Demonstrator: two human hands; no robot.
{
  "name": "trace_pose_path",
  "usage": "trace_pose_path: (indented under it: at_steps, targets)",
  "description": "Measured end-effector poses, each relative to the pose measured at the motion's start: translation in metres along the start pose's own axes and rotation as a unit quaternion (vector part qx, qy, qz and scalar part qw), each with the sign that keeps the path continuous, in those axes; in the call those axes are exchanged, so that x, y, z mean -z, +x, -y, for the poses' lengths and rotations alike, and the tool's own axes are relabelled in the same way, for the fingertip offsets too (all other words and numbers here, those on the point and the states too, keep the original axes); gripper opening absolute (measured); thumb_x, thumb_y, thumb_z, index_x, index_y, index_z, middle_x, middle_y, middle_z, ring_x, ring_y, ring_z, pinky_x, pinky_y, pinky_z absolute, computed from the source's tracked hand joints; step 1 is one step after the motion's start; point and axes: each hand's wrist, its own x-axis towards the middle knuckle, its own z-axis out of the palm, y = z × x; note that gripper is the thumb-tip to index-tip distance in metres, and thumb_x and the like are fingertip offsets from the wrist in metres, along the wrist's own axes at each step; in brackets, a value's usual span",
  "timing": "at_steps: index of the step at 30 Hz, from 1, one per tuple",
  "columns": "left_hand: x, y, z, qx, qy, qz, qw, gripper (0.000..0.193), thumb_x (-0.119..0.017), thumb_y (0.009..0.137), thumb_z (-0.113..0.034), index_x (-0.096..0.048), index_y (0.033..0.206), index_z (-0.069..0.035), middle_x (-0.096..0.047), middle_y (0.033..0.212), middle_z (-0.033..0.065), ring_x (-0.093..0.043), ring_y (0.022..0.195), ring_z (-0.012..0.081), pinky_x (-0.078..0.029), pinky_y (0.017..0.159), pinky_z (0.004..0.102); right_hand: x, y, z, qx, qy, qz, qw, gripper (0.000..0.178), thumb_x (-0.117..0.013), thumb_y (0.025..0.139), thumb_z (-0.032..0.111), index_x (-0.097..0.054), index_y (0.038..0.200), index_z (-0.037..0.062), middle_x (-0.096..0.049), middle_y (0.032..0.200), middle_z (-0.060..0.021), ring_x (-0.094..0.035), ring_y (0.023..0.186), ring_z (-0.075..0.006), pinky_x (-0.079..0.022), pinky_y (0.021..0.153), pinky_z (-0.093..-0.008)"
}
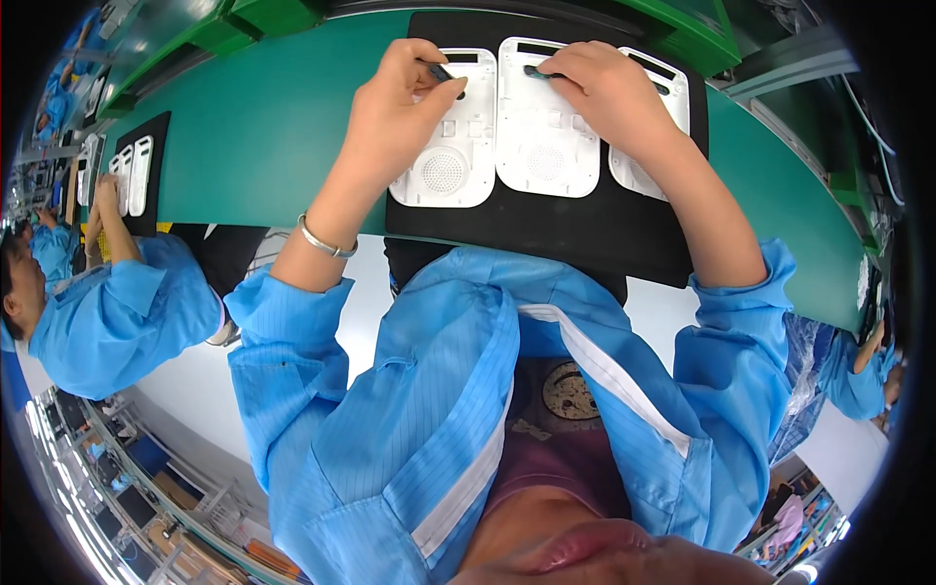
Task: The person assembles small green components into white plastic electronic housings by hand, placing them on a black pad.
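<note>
Three white panels lay side by side on a black mat (546, 234) on the green worktop (253, 136). Left hand (400, 107) pinched a small dark part (445, 74) over the left panel (450, 161). Right hand (609, 93), fingers closed, pressed another dark part (538, 71) at the middle panel (546, 136). Risk, as judged: either part slipping from its slot, or seating crooked, since the palms hid the slots.

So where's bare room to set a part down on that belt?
Free: green belt between the black mat and the co-worker's small mat; also the mat's near strip. Crowded: the three white panels under both hands.
</note>
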Motion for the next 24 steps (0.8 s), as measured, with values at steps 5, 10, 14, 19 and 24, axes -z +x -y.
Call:
trace_pose_path:
  at_steps: [5,10,14,19,24]
  targets:
    - [0.002,0.003,0.015,-0.155,0.176,0.024,0.972,0.013,-0.066,0.08,-0.01,-0.059,0.086,-0.001,-0.064,0.088,0.0079,-0.062,0.08,0.0229,-0.049,0.074,0.0314,0.0,0.007,0.006,-0.017,-0.018,0.031,0.999,0.014,-0.06,0.082,0.012,-0.069,0.09,0.0066,-0.067,0.09,-0.0059,-0.061,0.09,-0.0227,-0.051,0.078,-0.0345]
    - [0.007,0.006,0.018,-0.306,0.266,-0.035,0.914,0.009,-0.066,0.077,-0.009,-0.064,0.081,-0.002,-0.064,0.087,0.0087,-0.059,0.085,0.0279,-0.047,0.079,0.0366,-0.004,0.002,-0.003,0.003,-0.02,-0.009,1.0,0.012,-0.061,0.081,0.012,-0.07,0.087,0.0056,-0.068,0.087,-0.0062,-0.062,0.087,-0.0226,-0.051,0.077,-0.034]
    - [0.018,0.007,0.023,-0.301,0.278,0.01,0.912,0.012,-0.065,0.077,-0.007,-0.068,0.087,-0.003,-0.065,0.091,0.0093,-0.06,0.087,0.0278,-0.048,0.08,0.0359,-0.005,0.002,-0.004,0.018,-0.012,-0.025,0.999,0.011,-0.064,0.078,0.01,-0.07,0.087,0.0057,-0.069,0.084,-0.0058,-0.063,0.083,-0.0216,-0.052,0.073,-0.0334]
    - [0.019,0.017,0.03,-0.273,0.247,0.023,0.929,0.013,-0.064,0.077,-0.004,-0.069,0.089,-0.003,-0.066,0.088,0.0105,-0.061,0.083,0.0282,-0.049,0.076,0.0348,-0.012,0.001,-0.007,0.03,-0.041,-0.029,0.998,0.012,-0.063,0.078,0.009,-0.07,0.087,0.0058,-0.069,0.087,-0.006,-0.063,0.084,-0.0219,-0.052,0.072,-0.0337]
    - [0.017,0.024,0.033,-0.305,0.258,0.01,0.917,0.012,-0.063,0.078,-0.005,-0.069,0.089,-0.004,-0.067,0.087,0.0108,-0.061,0.08,0.0272,-0.05,0.075,0.0346,-0.012,-0.006,-0.009,0.016,-0.01,-0.022,1.0,0.013,-0.061,0.079,0.007,-0.07,0.089,0.0053,-0.068,0.091,-0.0073,-0.062,0.086,-0.0232,-0.052,0.074,-0.0343]
